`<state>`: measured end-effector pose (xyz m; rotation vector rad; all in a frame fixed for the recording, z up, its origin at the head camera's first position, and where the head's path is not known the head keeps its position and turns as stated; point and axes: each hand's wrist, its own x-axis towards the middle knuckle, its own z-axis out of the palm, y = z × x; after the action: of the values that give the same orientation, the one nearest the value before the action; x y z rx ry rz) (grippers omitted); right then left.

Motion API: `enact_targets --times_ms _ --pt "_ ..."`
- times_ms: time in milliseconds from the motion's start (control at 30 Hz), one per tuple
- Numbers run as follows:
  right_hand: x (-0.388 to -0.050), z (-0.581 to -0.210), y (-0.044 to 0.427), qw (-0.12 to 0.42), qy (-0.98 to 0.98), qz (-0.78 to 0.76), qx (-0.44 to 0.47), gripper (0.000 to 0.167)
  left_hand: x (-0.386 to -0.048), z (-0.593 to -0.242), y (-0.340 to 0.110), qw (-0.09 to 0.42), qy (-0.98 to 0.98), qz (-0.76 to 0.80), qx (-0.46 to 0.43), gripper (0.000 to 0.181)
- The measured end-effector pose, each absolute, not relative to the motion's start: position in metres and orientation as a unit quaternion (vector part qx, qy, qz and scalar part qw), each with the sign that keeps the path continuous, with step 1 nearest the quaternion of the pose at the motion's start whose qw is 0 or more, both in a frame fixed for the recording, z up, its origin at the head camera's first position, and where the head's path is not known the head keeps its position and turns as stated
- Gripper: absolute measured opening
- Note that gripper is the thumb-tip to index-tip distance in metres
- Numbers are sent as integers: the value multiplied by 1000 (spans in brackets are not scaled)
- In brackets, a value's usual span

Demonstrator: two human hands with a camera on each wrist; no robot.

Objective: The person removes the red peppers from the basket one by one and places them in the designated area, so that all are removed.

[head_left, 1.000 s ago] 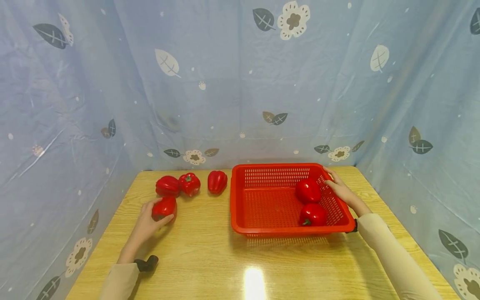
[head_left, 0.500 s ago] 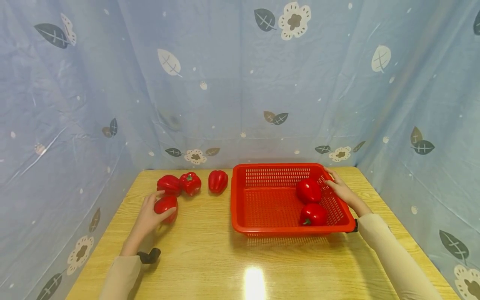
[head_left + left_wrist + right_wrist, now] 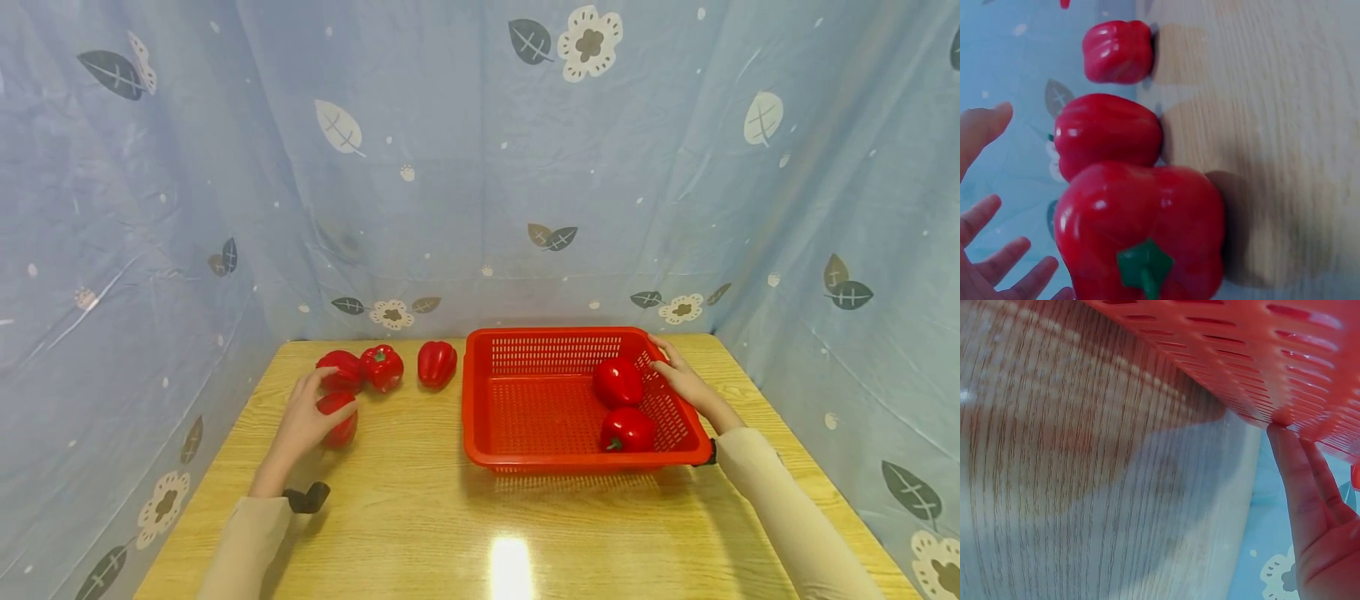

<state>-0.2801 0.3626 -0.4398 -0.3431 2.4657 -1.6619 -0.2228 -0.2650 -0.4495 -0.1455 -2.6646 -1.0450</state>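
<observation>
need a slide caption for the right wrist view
Right hand, fingers touching a slotted red basket on a wood-grain table, patterned blue cloth beyond.

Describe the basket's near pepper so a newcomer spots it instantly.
On the table, find the red basket. At its right end, the near red pepper lies in front of the far pepper. Only the near one shows its green stem in the head view.

A curtained-off table booth; whether it stands in a home, a lab or elsewhere cannot be told. A blue curtain [image 3: 450,200], printed with leaves and flowers, hangs beyond the left hand [image 3: 306,421] and right hand [image 3: 686,383] and runs down outside each. Under both lies a wood-grain table [image 3: 405,492], with bright glare [image 3: 511,567] between them, nearer the person.
</observation>
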Motion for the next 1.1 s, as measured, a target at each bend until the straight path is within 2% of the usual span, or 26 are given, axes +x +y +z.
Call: enact_targets --times_ms 167,533,700,900,1100 --pt "-280 -439 362 73 824 -550 -112 61 -228 -444 -257 165 -920 -347 -79 68" --pt "-281 -440 365 67 834 -536 -115 61 -239 -438 -241 177 -916 -340 -120 72" --pt "-279 -439 363 50 843 -522 -122 60 -239 -432 -232 166 -918 -338 -127 73" --pt "-279 -438 363 66 834 -535 -112 61 -242 -427 -223 141 -924 -333 -124 74" --pt "-280 -438 361 53 839 -530 -117 60 -247 -425 -214 136 -926 -326 -129 72"
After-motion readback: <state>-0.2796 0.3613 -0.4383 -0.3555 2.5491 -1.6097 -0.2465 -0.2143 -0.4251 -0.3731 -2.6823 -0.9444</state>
